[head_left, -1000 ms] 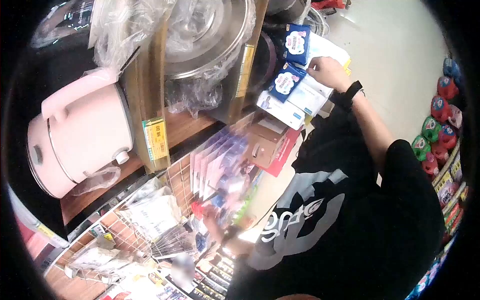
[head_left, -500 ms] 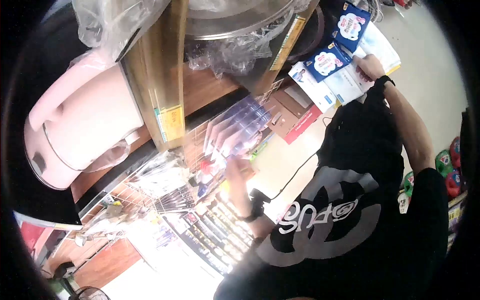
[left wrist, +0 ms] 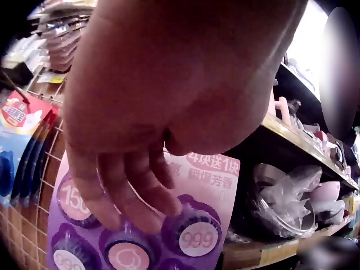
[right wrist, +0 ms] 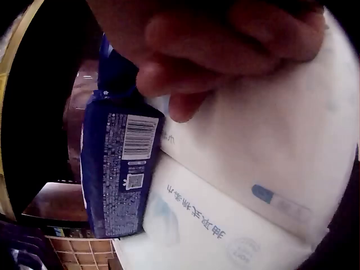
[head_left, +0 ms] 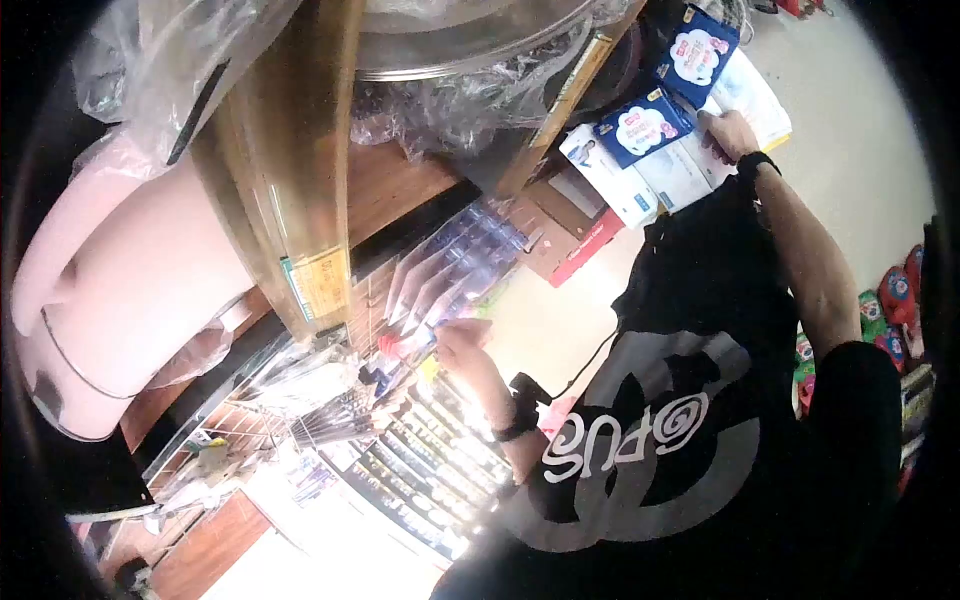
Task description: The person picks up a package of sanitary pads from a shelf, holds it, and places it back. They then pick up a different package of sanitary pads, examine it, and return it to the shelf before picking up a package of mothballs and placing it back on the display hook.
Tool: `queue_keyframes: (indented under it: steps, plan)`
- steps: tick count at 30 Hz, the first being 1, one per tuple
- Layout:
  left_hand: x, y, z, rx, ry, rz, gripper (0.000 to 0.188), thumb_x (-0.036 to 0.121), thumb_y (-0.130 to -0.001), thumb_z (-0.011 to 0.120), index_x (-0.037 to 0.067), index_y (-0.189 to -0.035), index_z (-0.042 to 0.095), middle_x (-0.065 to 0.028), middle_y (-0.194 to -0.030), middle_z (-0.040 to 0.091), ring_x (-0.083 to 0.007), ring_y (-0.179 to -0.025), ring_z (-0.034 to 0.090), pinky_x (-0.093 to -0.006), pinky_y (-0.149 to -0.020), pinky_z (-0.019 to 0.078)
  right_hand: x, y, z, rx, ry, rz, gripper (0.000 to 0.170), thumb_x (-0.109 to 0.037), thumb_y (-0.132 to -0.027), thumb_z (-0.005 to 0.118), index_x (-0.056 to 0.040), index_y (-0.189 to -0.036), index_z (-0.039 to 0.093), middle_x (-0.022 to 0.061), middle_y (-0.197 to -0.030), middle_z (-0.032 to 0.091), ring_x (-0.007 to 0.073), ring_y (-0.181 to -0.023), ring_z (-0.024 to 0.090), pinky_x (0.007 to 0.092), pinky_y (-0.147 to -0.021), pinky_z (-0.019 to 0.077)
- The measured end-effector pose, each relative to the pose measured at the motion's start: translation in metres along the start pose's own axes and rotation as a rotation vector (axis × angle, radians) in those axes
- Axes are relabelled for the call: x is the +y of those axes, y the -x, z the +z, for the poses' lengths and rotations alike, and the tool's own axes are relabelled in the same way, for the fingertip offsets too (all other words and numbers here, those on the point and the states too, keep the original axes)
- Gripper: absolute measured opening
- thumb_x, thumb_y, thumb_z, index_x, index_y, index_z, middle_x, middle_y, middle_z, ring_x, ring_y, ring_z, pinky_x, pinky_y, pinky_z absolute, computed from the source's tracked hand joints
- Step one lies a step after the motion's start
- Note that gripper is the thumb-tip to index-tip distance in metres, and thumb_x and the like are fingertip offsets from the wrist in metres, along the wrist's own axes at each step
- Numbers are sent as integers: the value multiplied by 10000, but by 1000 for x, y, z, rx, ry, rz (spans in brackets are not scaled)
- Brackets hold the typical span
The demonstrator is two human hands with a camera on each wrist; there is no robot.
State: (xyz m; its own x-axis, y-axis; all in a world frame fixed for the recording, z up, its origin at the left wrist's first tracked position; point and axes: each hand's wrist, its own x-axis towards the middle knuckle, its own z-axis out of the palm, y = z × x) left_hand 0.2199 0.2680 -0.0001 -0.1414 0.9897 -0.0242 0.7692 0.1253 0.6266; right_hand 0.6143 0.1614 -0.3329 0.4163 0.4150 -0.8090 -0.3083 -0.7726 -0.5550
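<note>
My left hand (head_left: 466, 348) is raised before the hanging goods. In the left wrist view its fingers hang down, lightly bent, over the face of a purple blister card (left wrist: 197, 238) of round blocks. My thumb is hidden there. My right hand (head_left: 730, 135) lies on top of a group of white tissue packs (head_left: 757, 98), fingers curled down against one. The right wrist view has these fingers (right wrist: 185, 73) close over the white wrapping, beside a dark blue pack (right wrist: 121, 174) with a barcode. A second blue pack (head_left: 695, 55) lies beyond it.
A shelf on my left carries a pink kettle (head_left: 150, 290) and a plastic-wrapped pot (head_left: 480, 45). Below it, a wire rack holds hanging clear packs (head_left: 450, 270). A red and brown cardboard box (head_left: 565, 225) sits past them. Colourful bottles (head_left: 897, 300) stand at far right.
My left hand has lifted upward and away from my body, along the hanging packs. The view has turned. My right hand stays on the white packs, which now appear farther right of the cardboard box.
</note>
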Motion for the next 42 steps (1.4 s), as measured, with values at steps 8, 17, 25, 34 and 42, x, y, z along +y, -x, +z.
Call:
queue_keyframes:
  steps: [8, 17, 25, 34, 42]
  plan:
    - [-4, 1, 3, 42, 123, -15, 571, 446, -1099, 345, -33, -925, 602, -157, -787, 684, -237, -765, 685, -334, -761, 577, 5, -12, -3, -85, -31, 61, 480, -447, -852, 616, -15, -650, 676, 68, -544, 583, 172, -423, 519, 329, -416, 398]
    - [-5, 1, -7, 94, -65, 100, 525, 391, -1110, 335, -49, -1094, 621, -116, -822, 690, -203, -781, 685, -306, -748, 550, 8, -19, -2, -104, -75, 79, 444, -431, -847, 616, -33, -653, 648, 46, -537, 545, 162, -399, 475, 323, -376, 351]
    - [4, 3, -15, 27, 2, 65, 376, 271, -1094, 382, 13, -974, 627, -63, -793, 649, -168, -767, 618, -322, -762, 482, 17, -30, -1, -109, -129, 23, 480, -456, -890, 578, -35, -682, 679, 55, -558, 569, 166, -395, 469, 332, -374, 356]
    - [-6, 7, -3, 128, 446, 81, 347, 310, -1092, 441, 59, -866, 516, -44, -653, 440, -203, -696, 518, -340, -725, 432, 10, -20, -3, -122, -98, 55, 461, -469, -874, 595, -53, -695, 678, 48, -560, 575, 158, -416, 501, 316, -396, 366]
    - [8, 9, -1, 114, 344, 144, 497, 353, -1095, 374, 63, -709, 490, -56, -676, 502, -170, -682, 504, -316, -688, 403, 0, -12, -2, -87, -104, 98, 392, -377, -885, 559, -56, -682, 660, 42, -544, 547, 151, -403, 459, 323, -392, 337]
